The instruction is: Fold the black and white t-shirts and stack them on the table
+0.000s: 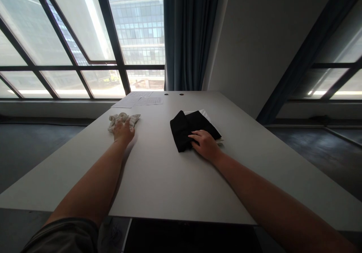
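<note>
My left hand point(123, 129) is closed over a crumpled off-white cloth point(117, 120) on the left part of the white table point(152, 177). Folds of the cloth stick out past the fingers on both sides. To the right, a flat, dark black item point(181, 130) lies at an angle, its left part folded up like a flap; whether it is fabric or a cover I cannot tell. White sheets or layers point(204, 112) show from under its far and right edges. My right hand point(206, 144) rests on its near edge, fingers apart and stretched over the black surface.
Printed papers point(149, 101) lie at the table's far left. Two round holes point(181, 94) sit near the far edge. Behind stand large windows point(141, 30), a dark blue curtain point(189, 34) and a grey wall point(251, 45). Dark floor point(333, 155) shows beyond the right edge.
</note>
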Demonstrator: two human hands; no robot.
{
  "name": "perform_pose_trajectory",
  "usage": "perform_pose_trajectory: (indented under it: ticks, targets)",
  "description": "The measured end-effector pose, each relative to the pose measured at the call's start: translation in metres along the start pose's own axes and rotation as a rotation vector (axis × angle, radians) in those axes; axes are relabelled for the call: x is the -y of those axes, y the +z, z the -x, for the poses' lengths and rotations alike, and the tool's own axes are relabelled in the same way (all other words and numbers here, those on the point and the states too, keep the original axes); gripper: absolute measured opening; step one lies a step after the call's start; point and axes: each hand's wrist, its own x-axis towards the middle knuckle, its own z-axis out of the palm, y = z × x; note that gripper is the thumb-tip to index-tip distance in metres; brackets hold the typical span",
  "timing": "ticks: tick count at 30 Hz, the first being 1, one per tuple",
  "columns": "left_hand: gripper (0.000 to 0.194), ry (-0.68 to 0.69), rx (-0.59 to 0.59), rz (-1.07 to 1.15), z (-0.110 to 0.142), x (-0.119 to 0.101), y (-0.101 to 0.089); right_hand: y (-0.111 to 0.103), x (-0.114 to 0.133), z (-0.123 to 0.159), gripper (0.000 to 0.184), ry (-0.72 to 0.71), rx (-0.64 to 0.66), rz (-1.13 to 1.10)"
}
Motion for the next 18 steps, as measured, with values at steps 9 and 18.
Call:
perform_pose_trajectory:
  ticks: [9, 18]
  targets:
    - [0.093, 0.673, 0.556, 0.665, 0.096, -0.138, -0.005, -0.01, 0.06, -0.001, 0.036, -0.224, -0.005, -0.328]
    - [0.051, 0.028, 0.084, 0.818, 0.051, -0.099, 0.009, -0.001, 0.017, -0.002, 0.018, 0.025, 0.045, 0.016]
